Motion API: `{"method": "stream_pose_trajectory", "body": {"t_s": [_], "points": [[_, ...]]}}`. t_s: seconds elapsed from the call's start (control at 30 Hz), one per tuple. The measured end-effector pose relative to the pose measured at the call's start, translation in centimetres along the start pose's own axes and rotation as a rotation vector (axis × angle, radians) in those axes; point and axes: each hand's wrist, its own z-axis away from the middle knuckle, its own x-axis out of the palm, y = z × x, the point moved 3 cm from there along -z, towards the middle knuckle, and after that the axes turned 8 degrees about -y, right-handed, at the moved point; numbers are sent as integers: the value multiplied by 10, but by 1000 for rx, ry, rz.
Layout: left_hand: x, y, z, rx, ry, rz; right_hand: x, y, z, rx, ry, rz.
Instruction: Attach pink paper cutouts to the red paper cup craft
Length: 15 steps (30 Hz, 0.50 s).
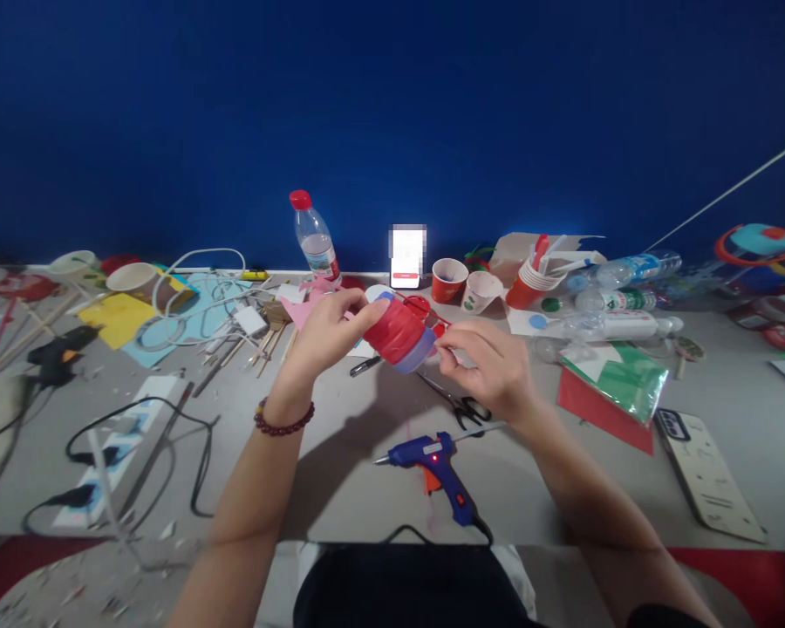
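My left hand (337, 327) grips a cylinder wrapped in red (399, 331), with lavender showing at its ends, tilted above the table. Its far side is hidden. My right hand (488, 362) is pinched close to the cylinder's lower right end; what the fingertips hold, if anything, is too small to tell. Behind the cylinder a thin red strip runs toward the right hand. Below both hands lies a blue glue gun (435, 462) with a red light lit, its nozzle to the left. Black-handled scissors (471, 414) are partly covered by my right hand. A black pen (365, 366) rests beneath the cylinder.
Behind stand a red-capped bottle (317, 249), a lit phone (406, 257) and paper cups (449, 281). Plastic bottles (618, 327) and a green packet (618, 379) lie right, near another phone (710, 475). At left are a power strip (121, 449), cables and wooden sticks.
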Motion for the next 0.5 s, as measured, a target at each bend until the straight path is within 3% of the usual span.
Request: {"method": "stream_pose_trajectory", "body": {"t_s": [0.3,0.5], "points": [[-2,4,2,-21,45,-70,1,-1,-2,78,28,-182],[3,8,6,-26,68,-144,1,-7,-5,42,23,-93]]}}
